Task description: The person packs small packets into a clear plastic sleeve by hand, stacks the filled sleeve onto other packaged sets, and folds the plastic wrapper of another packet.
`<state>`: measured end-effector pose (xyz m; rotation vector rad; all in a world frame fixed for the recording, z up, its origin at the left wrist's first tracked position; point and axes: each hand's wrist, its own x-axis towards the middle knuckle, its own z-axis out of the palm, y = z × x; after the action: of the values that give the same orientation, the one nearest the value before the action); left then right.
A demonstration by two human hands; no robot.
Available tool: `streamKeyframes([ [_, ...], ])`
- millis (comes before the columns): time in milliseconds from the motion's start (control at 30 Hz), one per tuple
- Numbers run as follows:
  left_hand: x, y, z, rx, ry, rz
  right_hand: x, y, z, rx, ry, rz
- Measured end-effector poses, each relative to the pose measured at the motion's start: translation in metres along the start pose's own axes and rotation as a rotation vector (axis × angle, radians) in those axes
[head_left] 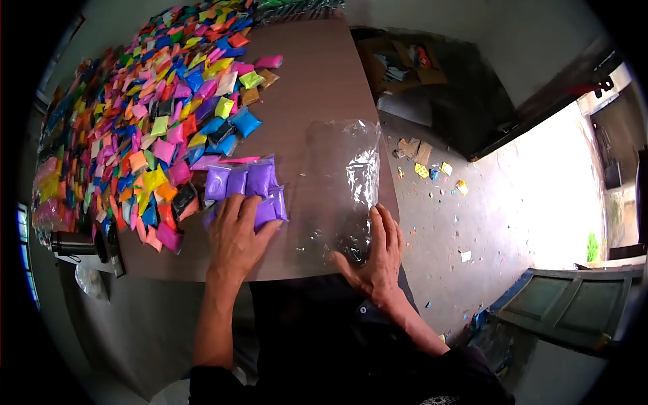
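Soft purple pillow-shaped plastic packets (260, 177) lie clustered under and just beyond the left hand (243, 228), whose fingers spread over them; whether it grips is unclear. The right hand (373, 260), thumb and fingers wide apart, rests at the near end of a flat transparent plastic bag (361, 169), right of the packets. A heap of multicoloured small packets (155, 121) crowds the brown tabletop's (307, 74) left and far-left.

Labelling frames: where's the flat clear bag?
Head view: the bag lies on the table, right of the purple packets, the right hand at its near end.
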<state>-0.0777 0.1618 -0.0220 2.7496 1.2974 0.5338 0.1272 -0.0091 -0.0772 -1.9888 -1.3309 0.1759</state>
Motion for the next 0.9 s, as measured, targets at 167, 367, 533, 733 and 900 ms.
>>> streamKeyframes([
  [167, 0.000, 0.018, -0.009, -0.469, 0.052, -0.237, 0.004, 0.005, 0.000, 0.196, 0.037, 0.016],
  [367, -0.008, 0.065, 0.032, -1.056, -0.148, -0.326, 0.004, 0.013, 0.004, 0.322, 0.092, 0.042],
  [533, -0.011, 0.086, 0.044, -1.085, -0.187, -0.138, 0.005, 0.019, 0.005, 0.400, 0.092, 0.013],
  [733, -0.016, 0.083, 0.054, -0.778, -0.131, 0.166, 0.005, 0.029, 0.005, 0.483, 0.132, -0.076],
  [900, -0.019, 0.083, 0.054, -0.754, -0.138, 0.163, 0.000, 0.041, 0.006, 0.472, 0.235, -0.078],
])
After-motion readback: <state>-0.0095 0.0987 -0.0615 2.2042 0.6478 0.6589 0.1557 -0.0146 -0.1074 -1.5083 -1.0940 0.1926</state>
